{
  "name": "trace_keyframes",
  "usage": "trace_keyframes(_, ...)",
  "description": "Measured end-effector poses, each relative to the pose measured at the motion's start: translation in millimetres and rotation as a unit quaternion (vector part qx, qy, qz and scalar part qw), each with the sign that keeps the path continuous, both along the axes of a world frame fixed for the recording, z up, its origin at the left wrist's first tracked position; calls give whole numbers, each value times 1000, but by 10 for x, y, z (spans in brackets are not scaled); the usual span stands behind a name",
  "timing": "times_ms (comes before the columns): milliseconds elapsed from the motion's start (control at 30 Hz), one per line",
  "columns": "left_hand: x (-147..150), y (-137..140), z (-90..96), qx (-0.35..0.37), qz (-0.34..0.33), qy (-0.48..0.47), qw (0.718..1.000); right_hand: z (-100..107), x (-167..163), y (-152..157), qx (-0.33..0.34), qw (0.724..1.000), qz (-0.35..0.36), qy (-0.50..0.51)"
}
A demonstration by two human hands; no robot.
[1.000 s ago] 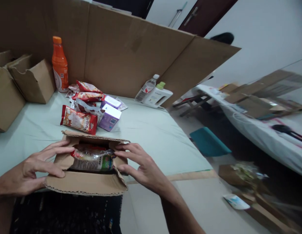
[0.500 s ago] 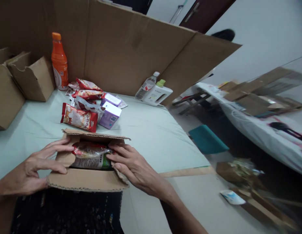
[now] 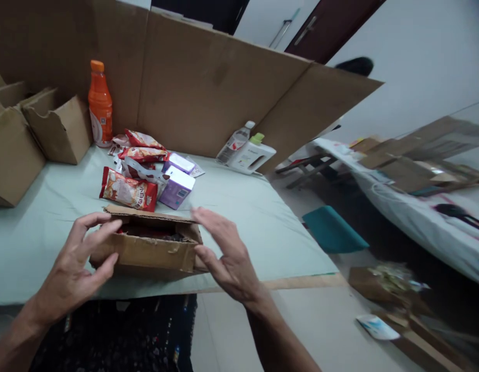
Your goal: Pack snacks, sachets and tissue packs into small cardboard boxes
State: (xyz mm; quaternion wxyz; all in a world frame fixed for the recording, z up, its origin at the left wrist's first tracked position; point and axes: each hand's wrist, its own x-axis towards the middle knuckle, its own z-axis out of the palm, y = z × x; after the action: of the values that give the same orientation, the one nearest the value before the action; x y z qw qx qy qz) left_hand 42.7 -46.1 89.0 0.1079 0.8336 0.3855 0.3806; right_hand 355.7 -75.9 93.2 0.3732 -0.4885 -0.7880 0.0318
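A small brown cardboard box (image 3: pixel 158 256) sits at the near edge of the green-covered table, its top partly open. Through the gap only a dark, reddish bit of the contents shows; the rest is hidden. My left hand (image 3: pixel 75 263) is at the box's left end, fingers curved and apart, fingertips at or very near the cardboard. At the right end my right hand (image 3: pixel 227 253) has its thumb and fingers spread, slightly blurred, around the corner. Neither hand grips the box. Just behind it lie a red snack packet (image 3: pixel 129 190) and a purple carton (image 3: pixel 176 188).
More red packets (image 3: pixel 144 154) are piled behind. An orange drink bottle (image 3: pixel 100 106) stands beside open cardboard boxes (image 3: pixel 57 129) at left. A clear bottle (image 3: pixel 235 143) and a white jug (image 3: pixel 252 155) lean by the cardboard wall (image 3: pixel 208 77). A teal stool (image 3: pixel 334 229) is at right.
The near flap, which stuck out toward me, no longer does, and the packets inside are mostly covered. Both hands have come off the flaps and opened wider. The view has shifted slightly.
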Motion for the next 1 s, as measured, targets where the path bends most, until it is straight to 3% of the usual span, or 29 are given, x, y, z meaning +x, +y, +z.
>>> trace_keyframes(233,62,-47,28,21,-44,-11,999,47,-38,-139,49,998,10,-38)
trace_keyframes(400,76,19,-5,44,-28,-21,998,102,-97,-103,5,996,22,-90)
trace_keyframes(733,72,22,-31,29,-18,-29,999,108,-191,-164,132,986,-45,-91)
trace_keyframes(867,96,87,-55,37,-16,-18,999,42,-221,-181,83,992,-57,-73)
trace_keyframes(1000,92,123,-99,11,-14,29,999,-49,-240,-190,62,981,-133,-129)
